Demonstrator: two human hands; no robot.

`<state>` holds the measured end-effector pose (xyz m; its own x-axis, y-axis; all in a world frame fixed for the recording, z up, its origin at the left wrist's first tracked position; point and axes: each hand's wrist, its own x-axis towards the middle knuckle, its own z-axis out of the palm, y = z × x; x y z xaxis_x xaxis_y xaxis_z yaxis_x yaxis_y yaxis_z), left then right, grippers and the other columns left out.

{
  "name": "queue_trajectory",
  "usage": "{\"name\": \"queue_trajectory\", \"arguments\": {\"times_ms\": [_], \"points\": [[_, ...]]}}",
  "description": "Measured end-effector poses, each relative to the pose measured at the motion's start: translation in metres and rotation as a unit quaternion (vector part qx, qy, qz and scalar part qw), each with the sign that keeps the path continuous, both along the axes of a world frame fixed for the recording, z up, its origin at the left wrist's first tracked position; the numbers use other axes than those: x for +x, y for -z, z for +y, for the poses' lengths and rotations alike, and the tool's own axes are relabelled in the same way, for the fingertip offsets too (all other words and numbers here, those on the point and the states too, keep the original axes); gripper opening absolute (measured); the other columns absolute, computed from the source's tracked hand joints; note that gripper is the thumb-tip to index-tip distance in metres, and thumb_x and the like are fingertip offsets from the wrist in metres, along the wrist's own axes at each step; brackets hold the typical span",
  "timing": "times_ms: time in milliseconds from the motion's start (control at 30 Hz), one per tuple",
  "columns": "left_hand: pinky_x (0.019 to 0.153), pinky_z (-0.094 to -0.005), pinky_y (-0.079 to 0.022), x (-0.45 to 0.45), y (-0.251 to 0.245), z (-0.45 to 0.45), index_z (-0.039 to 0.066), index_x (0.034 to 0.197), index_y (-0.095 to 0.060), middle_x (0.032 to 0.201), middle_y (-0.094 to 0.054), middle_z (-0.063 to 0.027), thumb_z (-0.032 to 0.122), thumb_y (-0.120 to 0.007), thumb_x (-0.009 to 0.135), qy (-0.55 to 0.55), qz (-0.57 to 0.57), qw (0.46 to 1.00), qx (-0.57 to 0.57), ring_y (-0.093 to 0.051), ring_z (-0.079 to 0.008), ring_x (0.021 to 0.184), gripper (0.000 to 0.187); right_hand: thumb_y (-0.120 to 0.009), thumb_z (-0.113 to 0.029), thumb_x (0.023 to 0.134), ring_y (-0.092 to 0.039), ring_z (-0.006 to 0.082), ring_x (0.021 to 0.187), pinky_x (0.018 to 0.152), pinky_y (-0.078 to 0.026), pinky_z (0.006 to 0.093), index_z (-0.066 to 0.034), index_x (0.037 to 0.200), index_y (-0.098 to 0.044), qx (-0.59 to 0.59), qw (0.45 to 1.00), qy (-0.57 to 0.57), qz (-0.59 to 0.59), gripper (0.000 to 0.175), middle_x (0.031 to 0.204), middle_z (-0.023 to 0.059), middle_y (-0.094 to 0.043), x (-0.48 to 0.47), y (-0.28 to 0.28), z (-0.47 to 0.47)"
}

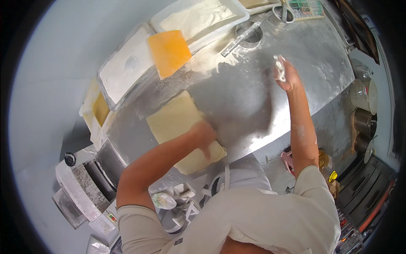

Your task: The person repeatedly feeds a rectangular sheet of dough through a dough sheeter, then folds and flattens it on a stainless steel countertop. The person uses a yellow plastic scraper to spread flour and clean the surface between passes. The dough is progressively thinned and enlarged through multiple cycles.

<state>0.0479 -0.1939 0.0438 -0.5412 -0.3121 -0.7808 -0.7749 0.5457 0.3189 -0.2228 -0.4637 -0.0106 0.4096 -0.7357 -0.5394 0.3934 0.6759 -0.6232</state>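
A pale, folded rectangular sheet of dough (173,122) lies on the steel table, with layered edges showing at its near end. My left hand (203,135), blurred, is over the dough's right side with its thumb spread from the fingers; whether it touches cannot be told. Out to the right, my right hand (288,74) is raised above the tabletop, its curled fingers coated in white flour. Whether it holds flour is unclear. A yellow-orange plastic dough scraper (169,52) rests against the flour tubs beyond the dough.
Two tubs of white flour, a left tub (127,66) and a back tub (199,16), line the far edge of the steel table (241,95). A metal ring cutter (253,36) sits near a flat metal bar (241,41). At left stands a floury roller machine (85,187).
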Motion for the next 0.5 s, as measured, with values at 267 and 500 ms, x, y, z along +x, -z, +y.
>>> {"name": "queue_trajectory", "arguments": {"times_ms": [267,500], "points": [[0.085,-0.036,-0.047,0.003,-0.016,0.011,0.011,0.096,-0.07,0.094,-0.071,-0.005,0.049,-0.089,0.054,0.068,-0.036,0.997,-0.026,-0.065,-0.0247,0.099,0.059,-0.059,-0.026,0.1,-0.053,0.0115,0.058,0.045,-0.042,0.0255,-0.0075,0.109,-0.056,-0.087,0.953,0.228,0.183,0.021,0.079,0.0025,-0.058,-0.025,0.026,0.044],[0.082,-0.0374,-0.047,0.066,-0.096,0.084,0.013,0.08,-0.062,0.084,-0.063,-0.0026,0.029,-0.085,0.058,-0.007,0.121,0.973,-0.198,-0.061,-0.025,0.088,0.036,-0.06,-0.03,0.099,-0.06,0.0141,0.074,0.06,-0.051,0.0328,-0.0041,0.121,-0.062,-0.251,0.909,-0.161,0.29,0.034,0.094,0.0064,-0.066,0.142,0.047,0.205]]}}
